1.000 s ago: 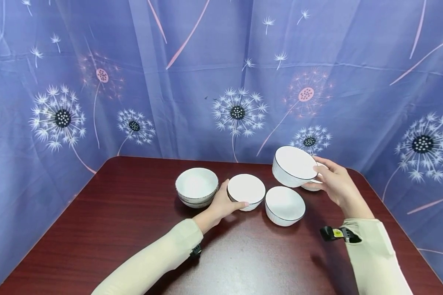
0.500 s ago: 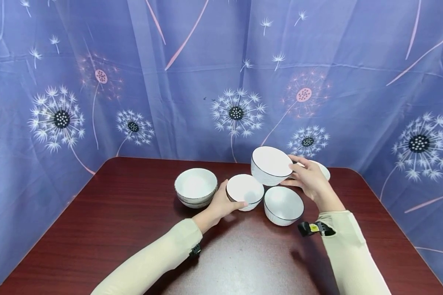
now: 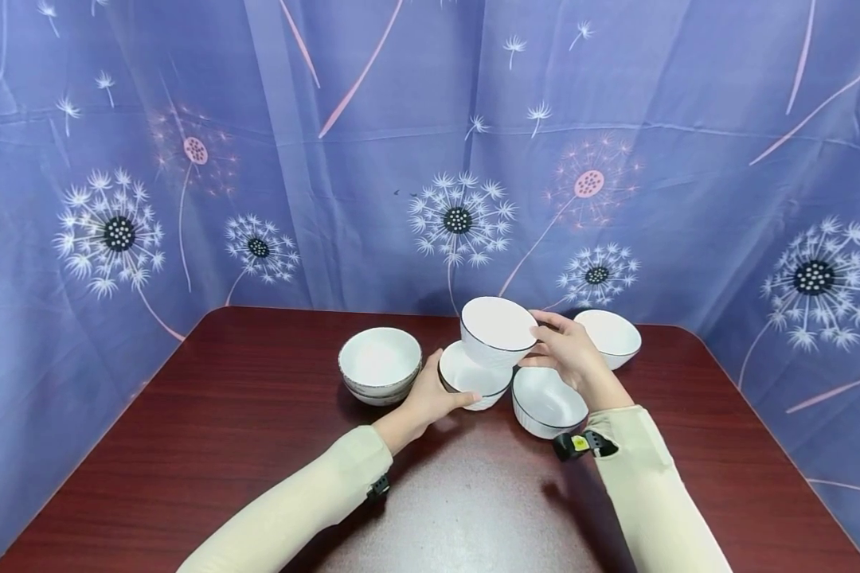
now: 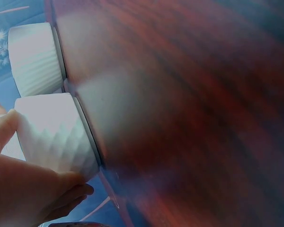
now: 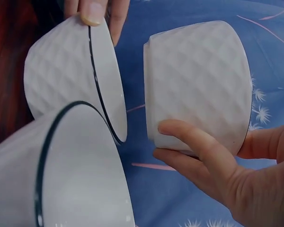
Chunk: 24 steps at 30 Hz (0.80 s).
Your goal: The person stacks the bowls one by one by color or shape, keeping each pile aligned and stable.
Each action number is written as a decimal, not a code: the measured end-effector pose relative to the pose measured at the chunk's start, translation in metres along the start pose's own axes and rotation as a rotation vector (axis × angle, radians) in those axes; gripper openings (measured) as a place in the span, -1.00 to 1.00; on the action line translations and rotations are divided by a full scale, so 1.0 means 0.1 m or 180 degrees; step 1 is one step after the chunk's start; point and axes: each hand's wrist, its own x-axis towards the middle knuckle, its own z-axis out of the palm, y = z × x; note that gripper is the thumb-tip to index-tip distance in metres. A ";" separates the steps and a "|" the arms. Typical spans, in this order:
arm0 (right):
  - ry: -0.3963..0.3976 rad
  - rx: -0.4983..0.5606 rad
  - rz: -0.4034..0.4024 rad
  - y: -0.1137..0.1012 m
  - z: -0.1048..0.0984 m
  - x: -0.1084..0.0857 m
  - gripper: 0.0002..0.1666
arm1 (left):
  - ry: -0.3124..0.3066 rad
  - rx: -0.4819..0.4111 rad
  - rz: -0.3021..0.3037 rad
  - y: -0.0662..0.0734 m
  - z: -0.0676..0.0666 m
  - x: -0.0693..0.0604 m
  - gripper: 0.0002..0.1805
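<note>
In the head view my left hand [image 3: 426, 403] grips a white bowl [image 3: 466, 374] with a thin dark rim, which stands on the table. Its thumb lies on the near side, by the rim. My right hand [image 3: 575, 352] holds a second dark-rimmed white bowl [image 3: 497, 326] by its right side, tilted slightly, just above and behind the first. The right wrist view shows a diamond-textured outside on both the raised bowl [image 5: 199, 85] and the lower bowl [image 5: 61, 71], with a gap between them. A third white bowl [image 3: 545, 402], ribbed outside, stands to the right, partly behind my right hand.
Left of my left hand stands a stack of white bowls [image 3: 380, 362] with speckled rims. Another white bowl [image 3: 609, 334] sits at the back right, beyond my right hand. The reddish-brown table [image 3: 222, 446] ends at a blue dandelion-print curtain [image 3: 358, 199].
My right hand has carried its bowl leftward, from above the back-right bowl to over the bowl in my left hand, and slightly lower. My left hand has stayed in place.
</note>
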 end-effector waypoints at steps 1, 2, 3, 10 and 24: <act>-0.0021 -0.0015 -0.0005 0.01 0.02 0.01 -0.36 | 0.0004 -0.0005 0.0003 0.00 0.00 0.00 0.15; -0.0033 -0.0033 -0.0001 0.01 0.03 0.02 -0.37 | 0.0004 -0.0010 -0.0001 0.00 -0.01 -0.01 0.15; -0.0042 -0.0048 0.0009 0.02 0.05 0.02 -0.37 | 0.0008 -0.0008 0.0006 0.01 -0.01 -0.01 0.15; -0.0036 -0.0098 0.0093 0.05 0.11 0.04 -0.38 | -0.0006 -0.0050 0.0033 0.01 -0.01 -0.01 0.14; 0.0006 -0.0349 0.0042 0.13 0.20 0.11 -0.40 | -0.0029 -0.0130 0.0010 0.02 -0.02 0.00 0.12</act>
